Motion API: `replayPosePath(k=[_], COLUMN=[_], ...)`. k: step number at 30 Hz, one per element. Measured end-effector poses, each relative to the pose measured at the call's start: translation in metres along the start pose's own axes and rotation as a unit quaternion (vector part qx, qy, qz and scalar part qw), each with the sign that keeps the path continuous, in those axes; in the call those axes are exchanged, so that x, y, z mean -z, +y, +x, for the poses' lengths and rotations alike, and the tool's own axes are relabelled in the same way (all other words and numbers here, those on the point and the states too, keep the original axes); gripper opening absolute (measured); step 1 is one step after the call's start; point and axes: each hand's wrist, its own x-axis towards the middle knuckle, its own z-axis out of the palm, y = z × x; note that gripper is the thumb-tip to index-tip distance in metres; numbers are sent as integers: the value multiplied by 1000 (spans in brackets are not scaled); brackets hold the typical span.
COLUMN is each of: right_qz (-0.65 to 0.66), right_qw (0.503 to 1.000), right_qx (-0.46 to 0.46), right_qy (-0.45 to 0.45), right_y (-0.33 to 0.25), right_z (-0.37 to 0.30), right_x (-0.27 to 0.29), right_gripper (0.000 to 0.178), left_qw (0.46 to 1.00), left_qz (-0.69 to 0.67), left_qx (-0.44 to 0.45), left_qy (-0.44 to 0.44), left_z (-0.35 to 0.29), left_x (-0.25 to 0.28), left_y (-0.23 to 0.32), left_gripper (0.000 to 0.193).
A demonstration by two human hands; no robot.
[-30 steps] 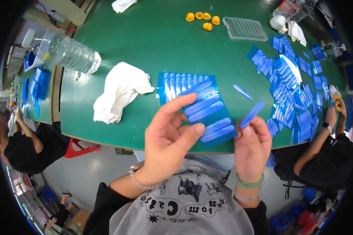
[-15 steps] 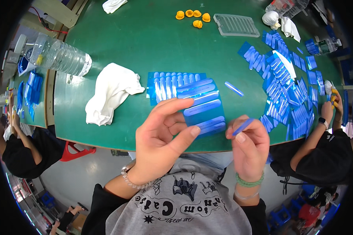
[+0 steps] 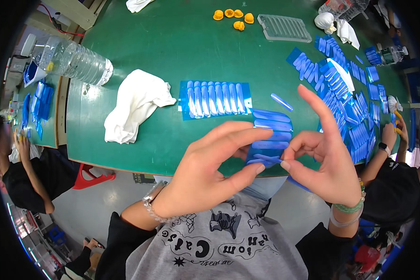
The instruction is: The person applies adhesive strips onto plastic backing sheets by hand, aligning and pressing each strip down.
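My left hand [image 3: 203,163] is closed on a blue film sheet [image 3: 272,136] that carries a row of long, rounded blue strips. The sheet bends in its grip, held over the near table edge. At the sheet's lower right corner, my right hand [image 3: 329,163] pinches the end of a slim blue strip [image 3: 267,158] between thumb and a fingertip; one finger points up. That strip lies slantwise over the sheet's lowest part. Beyond my hands, another blue sheet with a row of strips [image 3: 215,99] lies flat, and a single loose strip [image 3: 282,101] rests to its right.
A white cloth [image 3: 136,106] and a big clear bottle [image 3: 72,60] are on the left. Many blue strip sheets [image 3: 357,112] pile up on the right. Yellow finger cots [image 3: 238,25] and a clear ribbed tray [image 3: 283,28] lie at the back. Co-workers sit at both sides.
My left hand has moved right with the sheet, uncovering the flat sheet behind it. My right hand has brought its strip against the held sheet, and one finger has lifted.
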Motion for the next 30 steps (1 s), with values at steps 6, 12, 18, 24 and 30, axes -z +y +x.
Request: replayPosePath(k=[6,12,18,24,30], right_qz=[16,-17,-1,-2,-71], right_qw=[998,995,991,985,972], right_qx=[-37,-77,-93,-109,9], right_qy=[51,68,97,133,222], right_y=[0,-7,-8,-12,5], right_z=[0,0,5,2,-7], right_x=[-2,-1,-4,-4,11], right_gripper=[92,95,96,96,71], left_qw=[997,992,990,996,982], left_qz=[60,110,114,66,-124], left_qx=[-32,-40,-56,-40,68], left_qy=[31,47,56,55,122], left_z=[0,3,4,5,2], left_x=[-2,-5,-6,-10,-11], left_y=[-3,0,-5,-7,-11], left_gripper=[44,35,35,33,27])
